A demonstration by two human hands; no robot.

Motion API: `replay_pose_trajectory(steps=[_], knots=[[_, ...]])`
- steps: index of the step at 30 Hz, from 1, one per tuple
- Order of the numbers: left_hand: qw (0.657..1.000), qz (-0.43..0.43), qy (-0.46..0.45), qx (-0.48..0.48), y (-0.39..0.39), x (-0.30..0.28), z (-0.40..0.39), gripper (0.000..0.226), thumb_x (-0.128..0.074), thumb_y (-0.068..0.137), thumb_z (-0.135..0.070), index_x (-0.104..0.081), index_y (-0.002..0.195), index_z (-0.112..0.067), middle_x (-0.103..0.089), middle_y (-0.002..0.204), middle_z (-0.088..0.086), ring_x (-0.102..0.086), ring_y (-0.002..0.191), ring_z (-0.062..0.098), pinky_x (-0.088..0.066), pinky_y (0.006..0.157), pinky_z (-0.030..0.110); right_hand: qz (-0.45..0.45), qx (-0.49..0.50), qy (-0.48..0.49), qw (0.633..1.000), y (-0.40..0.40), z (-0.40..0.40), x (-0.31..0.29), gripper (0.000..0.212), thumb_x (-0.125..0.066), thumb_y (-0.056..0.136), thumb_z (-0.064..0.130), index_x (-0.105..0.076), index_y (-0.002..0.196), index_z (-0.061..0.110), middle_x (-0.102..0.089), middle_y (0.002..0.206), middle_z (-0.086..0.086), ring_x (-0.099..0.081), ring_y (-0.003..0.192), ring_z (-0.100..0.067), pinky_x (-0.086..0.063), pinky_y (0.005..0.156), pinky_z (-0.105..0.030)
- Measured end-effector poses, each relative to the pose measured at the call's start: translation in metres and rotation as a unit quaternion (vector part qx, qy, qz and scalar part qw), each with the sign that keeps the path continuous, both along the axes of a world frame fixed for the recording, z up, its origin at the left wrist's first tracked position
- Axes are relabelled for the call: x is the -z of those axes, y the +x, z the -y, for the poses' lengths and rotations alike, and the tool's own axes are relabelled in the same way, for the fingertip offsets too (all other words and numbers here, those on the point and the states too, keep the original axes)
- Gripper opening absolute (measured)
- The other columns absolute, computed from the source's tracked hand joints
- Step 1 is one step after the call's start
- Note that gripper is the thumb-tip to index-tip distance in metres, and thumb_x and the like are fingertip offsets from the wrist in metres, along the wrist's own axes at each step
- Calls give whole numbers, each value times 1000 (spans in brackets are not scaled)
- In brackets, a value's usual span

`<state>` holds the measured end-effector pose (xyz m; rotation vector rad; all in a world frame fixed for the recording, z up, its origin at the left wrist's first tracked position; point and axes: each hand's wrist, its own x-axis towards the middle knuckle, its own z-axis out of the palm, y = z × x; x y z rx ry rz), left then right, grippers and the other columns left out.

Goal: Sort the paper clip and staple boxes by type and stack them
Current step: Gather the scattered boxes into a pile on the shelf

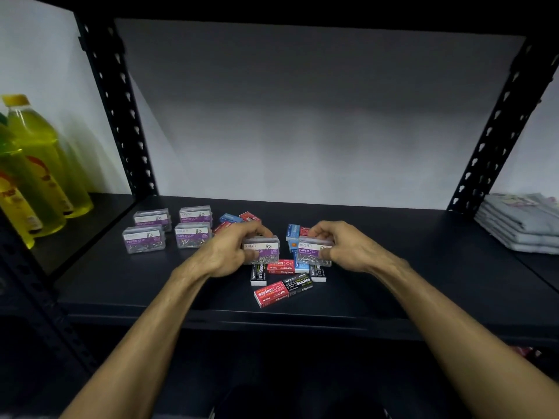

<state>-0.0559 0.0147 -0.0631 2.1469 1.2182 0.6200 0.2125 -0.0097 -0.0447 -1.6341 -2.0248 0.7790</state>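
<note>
My left hand (230,252) grips a clear paper clip box with a purple label (263,251) just above the pile. My right hand (341,246) grips a second clear paper clip box (313,252) beside it. Under and around them lie several small staple boxes in red (270,293), black (298,282) and blue (231,218), scattered on the dark shelf (393,267). Several more paper clip boxes (143,238) stand grouped in two rows at the left of the shelf.
Yellow-green bottles (39,164) stand on the neighbouring shelf at the left. Folded grey cloths (520,225) are stacked at the right. Black perforated uprights (121,116) frame the shelf; a white wall closes the back.
</note>
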Motion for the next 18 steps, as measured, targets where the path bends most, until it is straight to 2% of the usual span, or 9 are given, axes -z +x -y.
replay_pose_trajectory(steps=[4,9,11,13,14,18], knots=[[1000,21,12,-9,-12,-3,3,41,-66,89,-5,-60,115,-35,-64,110,-14,-64,94,2,-55,80,23,6,-5,16,1000,-8,-3,-3,36,-67,87,4,-59,111,29,-63,100,13,-64,88,-4,-49,61,-14],[998,41,38,-39,-56,-14,5,47,-67,87,0,-63,106,-43,-66,103,-10,-67,84,6,-56,68,20,-9,-25,43,999,-34,-10,-8,37,-67,88,9,-56,116,30,-61,101,15,-63,86,-3,-49,54,-12],[996,33,51,-64,-78,-16,4,45,-70,85,0,-65,105,-40,-67,106,-7,-68,86,11,-59,72,29,-20,-33,46,998,-48,-14,-10,38,-68,88,9,-55,117,30,-61,103,14,-63,87,-4,-50,53,-13],[995,24,54,-85,-99,-17,3,44,-71,83,0,-66,108,-36,-65,112,-1,-67,92,19,-57,81,43,-21,-44,53,997,-64,-18,-12,39,-68,88,9,-56,119,30,-61,107,11,-63,89,-6,-51,56,-15],[994,16,55,-96,-109,-17,4,43,-72,83,-1,-65,110,-35,-64,113,1,-66,95,20,-56,83,45,-18,-49,58,997,-73,-20,-12,41,-69,87,9,-56,120,29,-61,110,9,-62,91,-6,-51,58,-16],[991,6,61,-120,-140,-20,11,41,-72,83,-2,-66,107,-34,-66,106,-4,-66,93,15,-57,80,39,-21,-76,72,994,-108,-28,-9,44,-69,86,7,-57,123,27,-61,118,4,-60,98,-7,-49,68,-16]])
